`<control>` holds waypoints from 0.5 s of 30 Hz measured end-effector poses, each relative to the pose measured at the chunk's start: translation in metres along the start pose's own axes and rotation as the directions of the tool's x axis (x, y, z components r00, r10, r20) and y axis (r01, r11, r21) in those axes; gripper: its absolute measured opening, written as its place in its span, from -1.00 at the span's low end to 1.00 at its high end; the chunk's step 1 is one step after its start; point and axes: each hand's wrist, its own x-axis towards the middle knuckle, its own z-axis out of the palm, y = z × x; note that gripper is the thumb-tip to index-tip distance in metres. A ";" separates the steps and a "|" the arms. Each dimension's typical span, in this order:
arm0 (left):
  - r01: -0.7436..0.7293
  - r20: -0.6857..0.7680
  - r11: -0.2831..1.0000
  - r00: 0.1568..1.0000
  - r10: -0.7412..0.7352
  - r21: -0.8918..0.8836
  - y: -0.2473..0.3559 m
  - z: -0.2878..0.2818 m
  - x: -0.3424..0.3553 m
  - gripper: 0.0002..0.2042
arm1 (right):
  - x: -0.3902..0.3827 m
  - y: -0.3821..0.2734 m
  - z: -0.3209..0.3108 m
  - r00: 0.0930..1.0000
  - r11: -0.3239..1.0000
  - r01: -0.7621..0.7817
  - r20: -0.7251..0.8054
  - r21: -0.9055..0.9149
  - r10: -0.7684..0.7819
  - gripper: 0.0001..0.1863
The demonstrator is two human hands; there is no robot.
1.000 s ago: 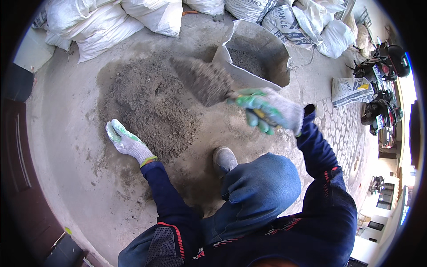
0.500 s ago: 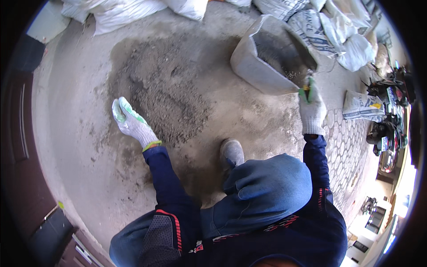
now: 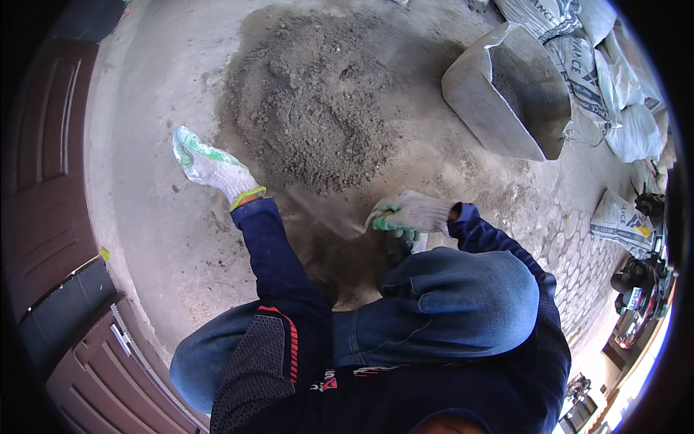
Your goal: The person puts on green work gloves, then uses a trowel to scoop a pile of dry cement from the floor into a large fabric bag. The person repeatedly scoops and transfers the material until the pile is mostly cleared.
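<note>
1. The right hand (image 3: 410,213) is closed around the handle of a trowel (image 3: 325,213). Half a second ago it was at the rim of the pale, open-topped container (image 3: 470,101); now it is back in front of the raised knee (image 3: 470,304), well apart from that rim.
2. The trowel's blade points leftward, just beside the near edge of the heap of grey, gritty material (image 3: 311,101). One second ago the blade was raised near the container and visibly loaded.
3. The left hand (image 3: 213,166) is outstretched, its gloved fingers pressed together, with nothing seen in it. As before, it is left of the heap, above the concrete floor (image 3: 159,246).
4. The view has shifted: the heap and container appear farther right, more of the brown panelled door (image 3: 50,145) shows at the left, and most of the white sacks along the top have left the picture.
5. The blade is blurred, so I cannot tell whether any material lies on it. The glove covers most of the trowel's handle.
6. The boot, plain to see earlier, is now largely hidden behind the right hand and knee. The container's bottom is dark and hard to read.
7. The printed sacks (image 3: 582,76) and the motorcycle (image 3: 636,282) are partly cut off or distorted near the right rim.
</note>
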 end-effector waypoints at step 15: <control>0.061 -0.097 0.995 0.993 -0.069 -0.083 0.010 -0.045 0.000 -0.63 | 0.068 -0.049 -0.165 0.949 0.947 -0.305 -0.122 -0.104 0.292 -0.68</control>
